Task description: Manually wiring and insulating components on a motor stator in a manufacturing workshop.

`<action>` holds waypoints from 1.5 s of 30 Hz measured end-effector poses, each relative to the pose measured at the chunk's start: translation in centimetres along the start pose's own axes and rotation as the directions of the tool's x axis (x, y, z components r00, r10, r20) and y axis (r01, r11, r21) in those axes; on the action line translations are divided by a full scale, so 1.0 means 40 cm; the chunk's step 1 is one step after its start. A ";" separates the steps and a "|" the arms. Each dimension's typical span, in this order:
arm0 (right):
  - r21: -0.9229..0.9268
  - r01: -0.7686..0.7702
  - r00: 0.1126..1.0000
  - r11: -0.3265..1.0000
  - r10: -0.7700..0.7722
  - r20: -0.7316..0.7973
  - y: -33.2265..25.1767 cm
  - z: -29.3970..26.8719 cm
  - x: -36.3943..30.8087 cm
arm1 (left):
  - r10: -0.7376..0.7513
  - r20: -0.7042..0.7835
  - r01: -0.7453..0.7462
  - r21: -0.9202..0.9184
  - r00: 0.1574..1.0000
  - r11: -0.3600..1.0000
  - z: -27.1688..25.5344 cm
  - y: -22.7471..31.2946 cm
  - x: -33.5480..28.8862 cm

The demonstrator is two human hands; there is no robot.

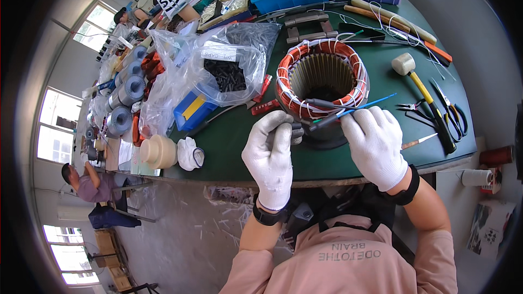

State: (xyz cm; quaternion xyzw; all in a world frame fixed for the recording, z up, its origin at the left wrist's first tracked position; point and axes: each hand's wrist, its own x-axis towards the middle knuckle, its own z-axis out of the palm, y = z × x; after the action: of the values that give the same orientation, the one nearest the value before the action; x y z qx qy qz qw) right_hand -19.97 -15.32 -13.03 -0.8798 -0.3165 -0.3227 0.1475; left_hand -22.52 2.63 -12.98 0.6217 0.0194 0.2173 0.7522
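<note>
1. Left hand [269, 155]: white-gloved, fingers curled in and thumb drawn up to them, just beside the near side of the stator; whether anything is pinched cannot be told.
2. Right hand [376, 141]: gloved, fingers bent, fingertips set at the blue lead [376, 101]; a firm grasp cannot be confirmed.
3. Dark sleeve [321, 103] is seen beside the blue lead, over the stator's near rim.
4. Stator [321, 76]: stood on the green bench [231, 149], bore up, orange windings laced in white, placed just beyond both hands.
5. Right of stator: mallet [422, 87], pliers [411, 107] and scissors [455, 113] are laid out.
6. Left of stator: black caps [226, 76] are held in a clear bag [264, 46], blue bin [196, 111] placed nearby.
7. Far left: a seated co-worker [95, 189] is seen.
</note>
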 end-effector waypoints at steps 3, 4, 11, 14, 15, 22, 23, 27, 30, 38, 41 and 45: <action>-0.039 0.007 1.000 0.999 -0.007 -0.021 0.002 -0.002 0.004 | 0.075 0.056 -0.081 0.112 0.996 0.990 0.024 -0.001 -0.002; -0.031 0.024 1.000 0.999 -0.025 -0.016 0.003 -0.002 0.005 | 0.092 0.065 -0.101 0.142 0.994 0.985 0.025 -0.002 -0.003; -0.043 0.082 0.996 0.996 -0.082 -0.015 0.014 -0.013 0.013 | 0.255 0.239 -0.340 0.451 0.937 0.825 0.016 -0.028 0.005; -0.041 0.094 0.995 0.995 -0.095 -0.038 0.016 -0.010 0.015 | -0.011 0.116 -0.017 0.235 0.993 0.972 0.033 -0.019 0.012; -0.041 0.094 0.995 0.995 -0.095 -0.039 0.018 -0.008 0.014 | -0.010 0.116 -0.018 0.236 0.993 0.972 0.032 -0.017 0.016; -0.007 0.153 0.987 0.988 -0.153 -0.050 0.037 0.002 0.014 | -0.159 0.209 0.155 0.035 0.965 0.987 0.013 -0.003 0.016; 0.001 0.173 0.983 0.985 -0.173 -0.056 0.037 0.000 0.018 | -0.157 0.206 0.153 0.037 0.966 0.988 0.016 0.002 0.016; -0.003 0.173 0.983 0.985 -0.173 -0.059 0.046 0.001 0.014 | -0.249 0.293 0.235 0.085 0.923 0.968 0.029 0.010 0.022; 0.026 0.152 0.986 0.988 -0.150 -0.067 0.043 0.009 0.006 | -0.226 0.280 0.209 0.088 0.933 0.974 0.026 -0.001 0.012; 0.073 0.100 0.994 0.992 -0.096 -0.054 0.037 0.010 0.004 | -0.278 0.323 0.291 0.007 0.905 0.957 0.019 -0.008 0.013; 0.077 0.099 0.993 0.992 -0.094 -0.066 0.033 0.012 0.004 | -0.170 0.281 0.072 0.328 0.945 0.942 0.033 0.004 0.013; 0.063 0.114 0.992 0.991 -0.110 -0.069 0.040 0.019 0.001 | 0.171 0.363 -0.364 0.569 0.916 0.738 0.034 0.003 0.021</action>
State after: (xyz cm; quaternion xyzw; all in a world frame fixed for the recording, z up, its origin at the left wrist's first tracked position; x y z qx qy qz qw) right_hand -18.55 -16.16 -13.66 -0.8441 -0.3710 -0.3483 0.1688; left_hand -21.39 1.68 -12.34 0.8564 -0.1093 0.2127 0.4576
